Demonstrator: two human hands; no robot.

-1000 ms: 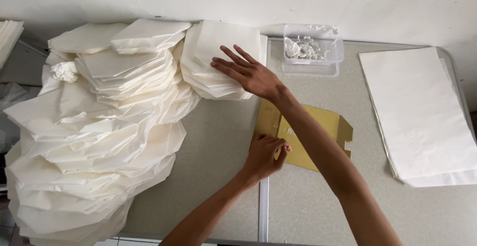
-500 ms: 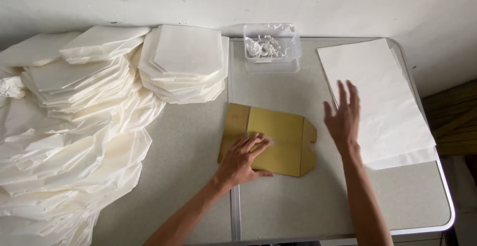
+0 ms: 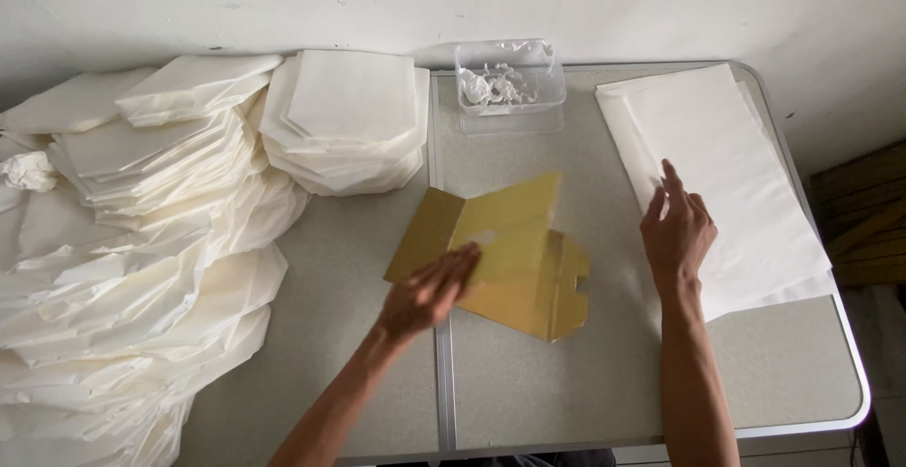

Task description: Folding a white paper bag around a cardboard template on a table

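Now the right hand [image 3: 678,231] lies flat and open, fingers spread, on the near edge of the stack of white sheets [image 3: 731,184], gripping nothing yet; a second ago it was pressed on the pile of folded white bags [image 3: 344,123] far off to its left, and half a second ago it hung in the air just short of the sheets, so the reach across has landed. The left hand [image 3: 429,292] is blurred, loosely open, its fingers resting on the near corner of the gold card template [image 3: 510,255]; whether it pinches the card or only presses it I cannot tell. That card sits between the two hands, touching the left one and apart from the right, and it has turned a little since the earlier views, one flap now lifted and smeared with motion. Beyond the card, away from both hands, stands a clear plastic tub [image 3: 510,85] with something white inside. Heaped white bags [image 3: 132,269] lie well out past the left hand.
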